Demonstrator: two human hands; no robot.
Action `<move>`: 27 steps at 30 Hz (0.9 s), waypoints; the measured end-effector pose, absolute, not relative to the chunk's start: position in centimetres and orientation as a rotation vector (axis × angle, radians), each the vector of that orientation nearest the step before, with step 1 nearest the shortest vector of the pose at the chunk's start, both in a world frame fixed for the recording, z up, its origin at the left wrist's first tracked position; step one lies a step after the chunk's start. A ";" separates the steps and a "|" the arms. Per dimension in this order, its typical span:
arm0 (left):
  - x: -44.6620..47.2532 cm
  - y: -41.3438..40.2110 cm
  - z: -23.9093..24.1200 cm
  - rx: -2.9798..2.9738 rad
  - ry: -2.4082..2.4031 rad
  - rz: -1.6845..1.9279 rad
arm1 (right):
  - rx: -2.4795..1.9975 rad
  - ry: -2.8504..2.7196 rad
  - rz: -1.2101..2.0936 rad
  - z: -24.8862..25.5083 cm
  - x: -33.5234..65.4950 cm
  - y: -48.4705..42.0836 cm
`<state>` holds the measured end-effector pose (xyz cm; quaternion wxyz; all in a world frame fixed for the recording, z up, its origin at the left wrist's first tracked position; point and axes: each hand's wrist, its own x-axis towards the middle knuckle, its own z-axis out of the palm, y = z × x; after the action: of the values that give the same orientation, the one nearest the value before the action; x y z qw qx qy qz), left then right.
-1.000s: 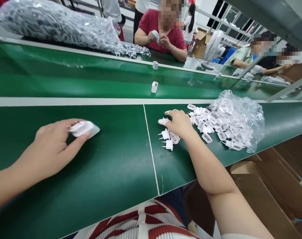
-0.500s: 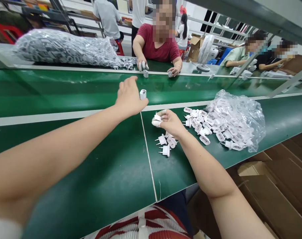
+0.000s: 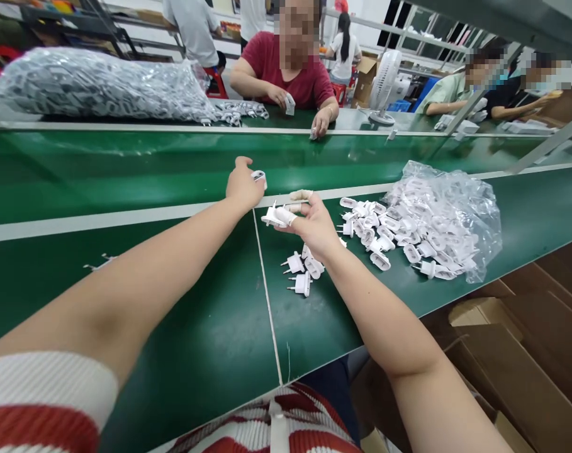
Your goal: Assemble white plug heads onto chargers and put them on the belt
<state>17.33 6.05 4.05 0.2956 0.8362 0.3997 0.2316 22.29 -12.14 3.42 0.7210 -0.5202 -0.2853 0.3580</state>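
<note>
Head view shows held plug (image 3: 272, 218) crosswise, prongs (image 3: 275, 206) upward.

Red-striped ribbed top (image 3: 321, 434), white finger covers (image 3: 301, 195)

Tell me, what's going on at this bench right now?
The person's left hand is at a white housing over the far green strip; the grip is hard to make out. The right hand holds a white plug piece, pins up. Nearby lie a few loose plug pieces and a larger pile, partly in a clear bag. Opposite, a co-worker in red holds a small white part.
</note>
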 end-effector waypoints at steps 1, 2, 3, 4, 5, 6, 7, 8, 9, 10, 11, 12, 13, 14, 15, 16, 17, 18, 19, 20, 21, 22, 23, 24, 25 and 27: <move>16.3 5.1 4.3 2.244 1.003 0.597 | -1.150 -0.632 0.767 3.4 22.3 -12.1; 14.9 4.1 4.5 2.263 0.940 0.577 | -1.146 -0.647 0.756 3.4 22.2 -12.0; 13.2 3.0 4.6 2.283 0.872 0.561 | -1.136 -0.678 0.757 3.4 22.1 -12.0; 11.2 1.9 4.6 2.303 0.810 0.545 | -1.122 -0.723 0.764 3.5 22.0 -12.0; 9.1 0.9 4.6 2.310 0.784 0.539 | -1.109 -0.774 0.769 3.6 21.8 -12.0; 6.9 -0.1 4.4 2.316 0.764 0.529 | -1.100 -0.829 0.769 3.8 21.5 -12.1; 4.7 -1.1 4.2 2.323 0.734 0.520 | -1.099 -0.888 0.764 4.0 21.2 -12.2; 2.7 -1.9 3.9 2.315 0.709 0.508 | -1.109 -0.948 0.754 4.3 20.8 -12.4; 0.8 -2.6 3.6 2.306 0.685 0.486 | -1.125 -1.007 0.741 4.5 20.4 -12.6; -0.9 -3.1 3.2 2.293 0.662 0.464 | -1.143 -1.060 0.735 4.8 19.9 -12.8; -2.2 -3.6 2.7 2.276 0.648 0.445 | -1.161 -1.106 0.748 5.0 19.4 -12.9; -3.3 -3.9 2.3 2.258 0.635 0.425 | -1.173 -1.142 0.784 5.2 18.9 -13.1; -4.2 -4.1 1.8 2.235 0.623 0.415 | -1.177 -1.167 0.838 5.3 18.3 -13.2; -4.8 -4.2 1.3 2.206 0.610 0.425 | -1.172 -1.182 0.902 5.3 17.8 -13.3; -5.2 -4.2 0.9 2.174 0.601 0.445 | -1.164 -1.193 0.969 5.3 17.4 -13.4; -5.4 -4.2 0.5 2.142 0.599 0.476 | -1.153 -1.204 1.026 5.1 16.9 -13.4; -5.5 -4.2 0.2 2.113 0.599 0.506 | -1.143 -1.209 1.059 4.9 16.5 -13.3; -5.5 -4.1 0.0 2.090 0.605 0.528 | -1.140 -1.214 1.065 4.6 16.2 -13.3; -5.4 -4.0 -0.2 2.080 0.613 0.536 | -1.148 -1.223 1.043 4.4 15.9 -13.3; -5.3 -3.8 -0.3 2.083 0.614 0.529 | -1.167 -1.241 0.992 4.2 15.7 -13.4; -5.2 -3.7 -0.4 2.093 0.606 0.518 | -1.200 -1.273 0.920 4.1 15.5 -13.5; -5.1 -3.5 -0.4 2.109 0.589 0.511 | -1.247 -1.321 0.832 4.1 15.4 -13.7; -5.1 -3.3 -0.4 2.126 0.568 0.510 | -1.303 -1.383 0.738 4.2 15.3 -13.9; -5.1 -3.2 -0.4 2.137 0.549 0.515 | -1.357 -1.448 0.645 4.4 15.3 -14.2; -5.1 -3.0 -0.4 2.142 0.537 0.519 | -1.405 -1.512 0.560 4.7 15.2 -14.4; -5.1 -2.8 -0.6 2.138 0.536 0.523 | -1.476 -1.629 0.412 5.2 14.9 -14.9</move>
<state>-5.11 -2.81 -0.58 0.4244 0.8546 0.2143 0.2090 14.91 -14.85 5.15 0.4371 -0.5936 -0.6550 0.1658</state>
